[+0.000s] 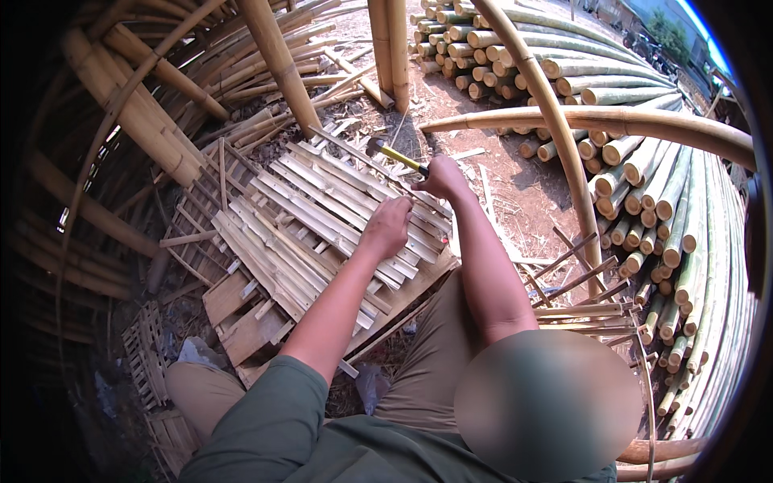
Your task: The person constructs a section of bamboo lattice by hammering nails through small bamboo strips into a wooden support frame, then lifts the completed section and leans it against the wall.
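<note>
In front of me lies a panel of pale split-bamboo slats (310, 205), set side by side over crosspieces on a low wooden bench (250, 326). My right hand (443, 179) is wrapped round the black grip of a hammer (396, 155) with a yellow handle. The hammer's dark head is up and to the left of that hand, over the far edge of the panel. My left hand (388, 228) rests at the slats' right part with its fingers pinched together. Whatever is between those fingertips is hidden or too small to tell.
Large stacks of cut green bamboo poles (644, 193) fill the right side. Upright bamboo posts (278, 64) and a curved pole (555, 121) stand around me. More split bamboo (266, 56) is heaped at the back left. Thin sticks (580, 266) jut out near my right elbow.
</note>
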`<state>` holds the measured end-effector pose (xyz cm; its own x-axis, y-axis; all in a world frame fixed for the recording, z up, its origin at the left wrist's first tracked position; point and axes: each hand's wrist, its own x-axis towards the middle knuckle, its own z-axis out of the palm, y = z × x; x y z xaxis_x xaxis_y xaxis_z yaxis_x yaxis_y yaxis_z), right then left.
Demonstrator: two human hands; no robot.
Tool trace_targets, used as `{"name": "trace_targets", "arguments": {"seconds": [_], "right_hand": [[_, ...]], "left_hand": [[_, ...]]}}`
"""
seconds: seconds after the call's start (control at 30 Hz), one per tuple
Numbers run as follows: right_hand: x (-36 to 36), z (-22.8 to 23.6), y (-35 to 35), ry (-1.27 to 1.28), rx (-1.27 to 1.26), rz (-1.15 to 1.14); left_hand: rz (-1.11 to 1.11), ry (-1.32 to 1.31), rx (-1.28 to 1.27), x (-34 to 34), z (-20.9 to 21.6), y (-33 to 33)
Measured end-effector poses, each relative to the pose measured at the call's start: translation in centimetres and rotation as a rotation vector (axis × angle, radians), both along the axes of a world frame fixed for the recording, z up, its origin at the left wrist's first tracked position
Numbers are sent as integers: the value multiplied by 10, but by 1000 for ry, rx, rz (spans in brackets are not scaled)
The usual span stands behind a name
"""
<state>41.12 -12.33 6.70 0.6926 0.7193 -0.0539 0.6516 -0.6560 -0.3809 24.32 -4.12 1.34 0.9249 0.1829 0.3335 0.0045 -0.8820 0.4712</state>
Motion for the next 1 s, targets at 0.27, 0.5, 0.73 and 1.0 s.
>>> {"name": "trace_targets", "arguments": {"seconds": [0.27,0.5,0.73,1.0], "right_hand": [[-20,2,-85,131,193,-277],[-29,-32,-93,676,384,-411],[-18,-51,-101,701,454,-314],[-21,-44,-93,647,386,-262]], "left_hand": [[4,-15,15,-3,3,-1],[16,-101,-189,4,-16,11],[137,25,-486,20,5,34],[64,-209,-317,27,-10,55]]}}
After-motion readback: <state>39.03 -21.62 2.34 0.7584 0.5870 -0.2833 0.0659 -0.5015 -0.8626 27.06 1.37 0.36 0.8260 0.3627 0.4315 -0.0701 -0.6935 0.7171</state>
